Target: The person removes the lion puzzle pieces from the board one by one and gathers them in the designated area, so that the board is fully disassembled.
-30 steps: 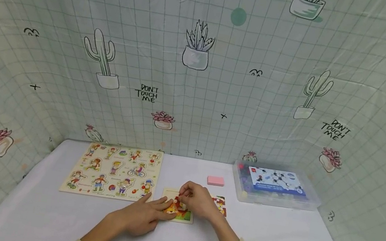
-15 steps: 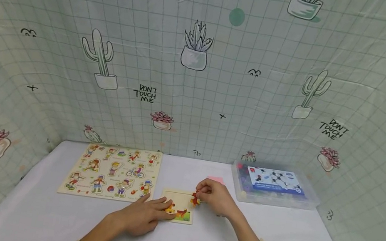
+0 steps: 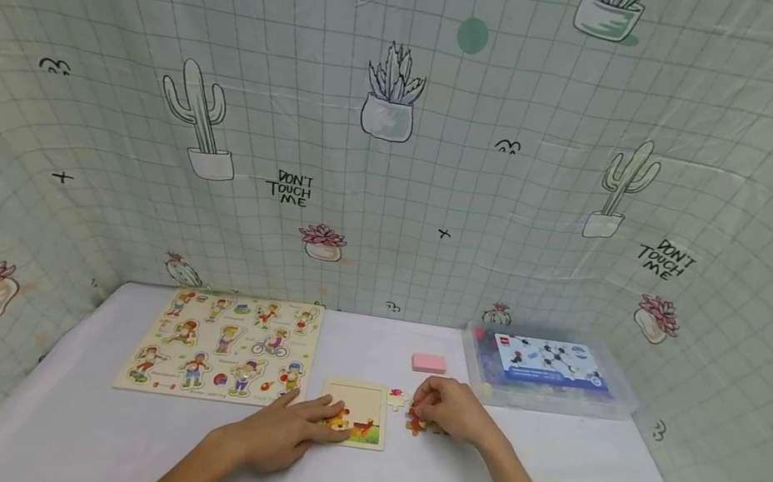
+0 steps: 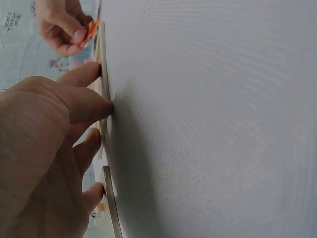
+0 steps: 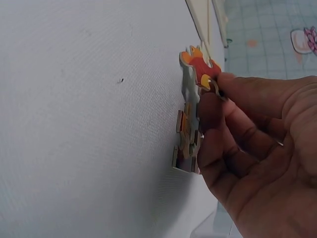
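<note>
My left hand (image 3: pixel 280 432) lies with fingers spread on the left side of a small wooden puzzle tray (image 3: pixel 365 398). Two joined-looking coloured patches show along the tray's lower part, one with an orange animal face (image 3: pixel 338 422) partly under my fingers. To the tray's right, my right hand (image 3: pixel 456 411) pinches a red and orange jigsaw piece (image 5: pixel 200 67) between thumb and fingers. In the right wrist view this piece is held tilted, close over the white tabletop. More jigsaw pieces (image 5: pixel 184 141) lie just beside it, partly hidden by the hand.
A pale jigsaw piece (image 3: pixel 397 399) lies by the tray's right edge. Behind is a pink block (image 3: pixel 429 363). A large peg puzzle board (image 3: pixel 212 338) with sporty figures is at left, a clear plastic case (image 3: pixel 551 372) at back right. Patterned cloth (image 3: pixel 394 192) hangs behind the table.
My right hand has lifted the red and orange jigsaw piece off the tray and carried it right, down to the loose pieces. My left hand stays on the tray.
</note>
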Action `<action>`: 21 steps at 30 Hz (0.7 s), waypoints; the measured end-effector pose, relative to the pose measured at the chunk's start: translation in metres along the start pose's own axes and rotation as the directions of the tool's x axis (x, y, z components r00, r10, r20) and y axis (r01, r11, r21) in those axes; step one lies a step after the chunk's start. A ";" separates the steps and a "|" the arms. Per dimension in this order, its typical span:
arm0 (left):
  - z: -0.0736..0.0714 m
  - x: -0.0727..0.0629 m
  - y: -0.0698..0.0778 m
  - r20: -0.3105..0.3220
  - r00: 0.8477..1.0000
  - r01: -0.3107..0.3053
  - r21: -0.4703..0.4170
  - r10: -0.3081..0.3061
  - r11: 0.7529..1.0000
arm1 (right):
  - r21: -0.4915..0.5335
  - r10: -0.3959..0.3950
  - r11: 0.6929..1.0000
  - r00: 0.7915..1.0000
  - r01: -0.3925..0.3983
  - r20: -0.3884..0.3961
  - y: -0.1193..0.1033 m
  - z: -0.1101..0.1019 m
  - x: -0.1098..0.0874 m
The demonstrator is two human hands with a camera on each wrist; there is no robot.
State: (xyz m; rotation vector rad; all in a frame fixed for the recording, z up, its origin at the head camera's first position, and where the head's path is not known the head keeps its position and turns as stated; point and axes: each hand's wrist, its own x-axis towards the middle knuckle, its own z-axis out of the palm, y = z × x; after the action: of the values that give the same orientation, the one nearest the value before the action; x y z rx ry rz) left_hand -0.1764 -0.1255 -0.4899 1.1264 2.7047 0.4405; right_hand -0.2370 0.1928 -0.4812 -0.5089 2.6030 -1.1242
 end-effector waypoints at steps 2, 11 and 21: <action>0.001 0.000 0.000 -0.001 1.000 0.002 -0.001 -0.002 1.000 | -0.006 0.008 1.000 1.000 -0.008 -0.002 0.002 0.000 0.000; 0.001 -0.001 -0.001 -0.007 1.000 0.005 -0.006 -0.005 1.000 | -0.076 0.001 0.997 0.999 -0.003 -0.033 0.007 0.001 0.001; 0.002 0.000 -0.003 -0.005 1.000 -0.001 -0.003 0.001 1.000 | -0.096 -0.007 0.995 0.999 0.003 -0.048 0.009 0.003 0.002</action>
State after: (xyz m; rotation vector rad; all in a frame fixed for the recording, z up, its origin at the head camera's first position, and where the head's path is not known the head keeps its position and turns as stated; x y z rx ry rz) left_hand -0.1777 -0.1273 -0.4932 1.1276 2.7075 0.4479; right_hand -0.2399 0.1956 -0.4904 -0.5151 2.7087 -1.0293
